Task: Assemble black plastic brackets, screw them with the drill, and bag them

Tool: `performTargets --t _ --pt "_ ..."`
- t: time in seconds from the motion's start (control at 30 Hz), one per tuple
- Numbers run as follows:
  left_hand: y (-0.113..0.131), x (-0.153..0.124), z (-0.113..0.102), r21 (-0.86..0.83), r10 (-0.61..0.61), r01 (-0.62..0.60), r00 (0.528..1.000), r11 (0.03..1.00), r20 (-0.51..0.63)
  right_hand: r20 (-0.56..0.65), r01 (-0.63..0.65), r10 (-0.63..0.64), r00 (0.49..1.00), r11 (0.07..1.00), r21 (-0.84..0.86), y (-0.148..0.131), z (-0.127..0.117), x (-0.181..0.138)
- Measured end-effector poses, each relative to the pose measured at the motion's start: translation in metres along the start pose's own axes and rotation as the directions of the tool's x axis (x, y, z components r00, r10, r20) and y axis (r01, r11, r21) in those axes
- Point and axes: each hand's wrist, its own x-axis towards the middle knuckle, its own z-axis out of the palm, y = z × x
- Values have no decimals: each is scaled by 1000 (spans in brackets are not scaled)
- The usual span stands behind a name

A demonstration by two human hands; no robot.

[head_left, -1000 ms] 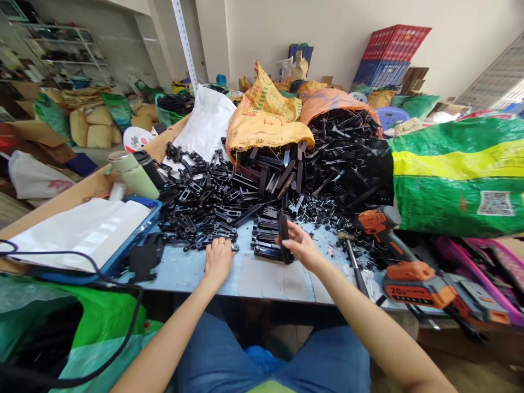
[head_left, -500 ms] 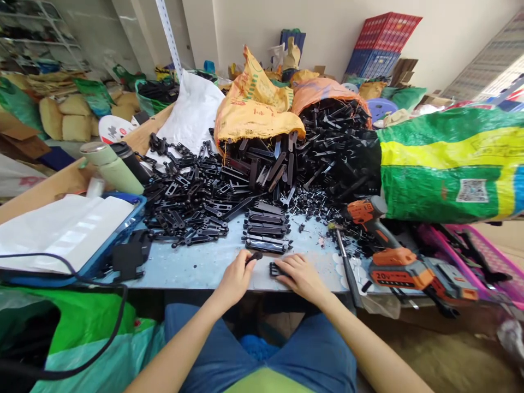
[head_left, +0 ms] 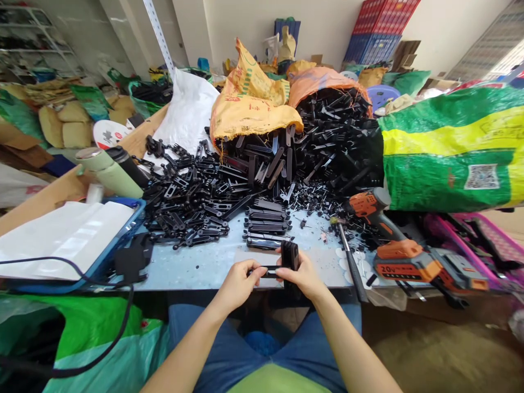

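Two hands with black plastic parts at the near edge of the blue surface [head_left: 188, 267].
The left hand [head_left: 238, 282] had its fingers closed on one end of a thin black strip [head_left: 267, 268], held level just in front of the stack of black bars [head_left: 267, 226]. The right hand [head_left: 302, 277] had its fingers gripped round a black block [head_left: 290, 255], upright, meeting the strip's other end, also just in front of the stack. Left of the stack: a loose heap of black links [head_left: 188, 204]. Behind the stack: a yellow sack [head_left: 254, 106] with black bars spilling from it. Right of the stack: a hammer [head_left: 347, 254], then an orange cordless drill [head_left: 395, 254], both lying on the surface.
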Motion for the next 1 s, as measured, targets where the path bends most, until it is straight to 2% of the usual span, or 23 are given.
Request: performTargets --t 0.07,0.2,0.37,0.57,0.63,0.7,0.83,0.9,1.0 --pt "4 -3 -4 -16 -19 21 995 1000 98 111 -29 26 994 999 29 3 -2 -8" --pt "16 -9 -7 62 57 -75 966 995 253 212 -64 35 977 989 135 8 -5 -19" --pt "16 -13 -2 -13 168 -170 954 985 247 320 -95 53 946 988 118 4 -9 -26" --pt "2 -15 3 -81 231 -217 941 973 247 349 -159 104 931 978 132 -2 -10 -28" --pt "2 -15 3 -59 221 -213 938 975 268 327 -171 120 938 976 133 -1 -9 -28" --pt "5 -15 4 34 224 -239 944 970 241 265 -162 129 955 981 106 1 -9 -25" --pt "10 -12 12 234 346 -371 927 899 142 91 -103 102 991 995 9 3 -7 -13" --pt "9 -9 19 210 350 -366 930 906 112 5 -86 87 996 996 -39 1 -7 -7" --pt "7 -5 27 91 262 -259 965 962 -27 -55 -112 106 993 985 -129 -4 -5 -4"
